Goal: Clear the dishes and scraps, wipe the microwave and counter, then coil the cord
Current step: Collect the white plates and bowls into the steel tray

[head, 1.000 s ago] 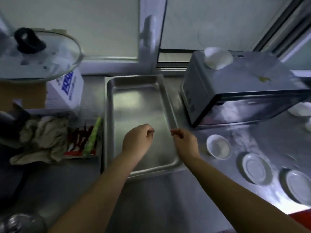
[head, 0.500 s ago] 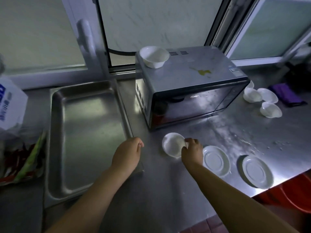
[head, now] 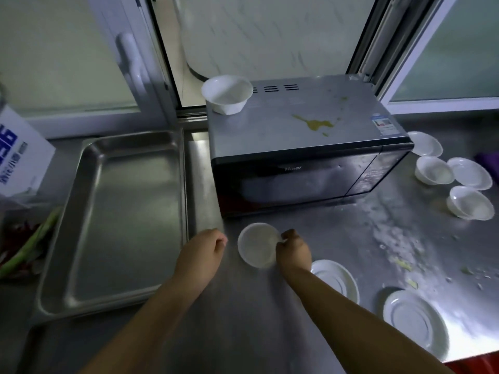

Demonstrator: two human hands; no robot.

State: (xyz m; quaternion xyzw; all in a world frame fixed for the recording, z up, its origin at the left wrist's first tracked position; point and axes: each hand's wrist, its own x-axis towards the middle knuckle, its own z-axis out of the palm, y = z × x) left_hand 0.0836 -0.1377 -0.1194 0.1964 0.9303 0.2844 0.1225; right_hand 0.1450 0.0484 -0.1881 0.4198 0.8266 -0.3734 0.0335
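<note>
My right hand [head: 293,251] pinches the right rim of a small white bowl [head: 258,244] that sits on the steel counter in front of the microwave [head: 305,155]. My left hand [head: 204,251] hovers with curled fingers just left of that bowl, beside the steel tray [head: 89,298], holding nothing. Another white bowl [head: 228,94] stands on the microwave's top, which carries a yellow spill [head: 314,124]. Two white saucers [head: 337,279] [head: 415,321] lie to the right of my right arm. Food scraps [head: 399,255] are scattered over the counter on the right.
Several white bowls [head: 456,184] cluster right of the microwave, with a purple cloth [head: 488,163] behind them. A white box [head: 19,155] and green and red vegetables [head: 24,247] sit left of the tray. Windows run along the back; the counter's front edge lies at the lower right.
My view swung right from the tray to the microwave. My right hand moved off the tray's edge to the small bowl and took its rim; my left hand left the tray.
</note>
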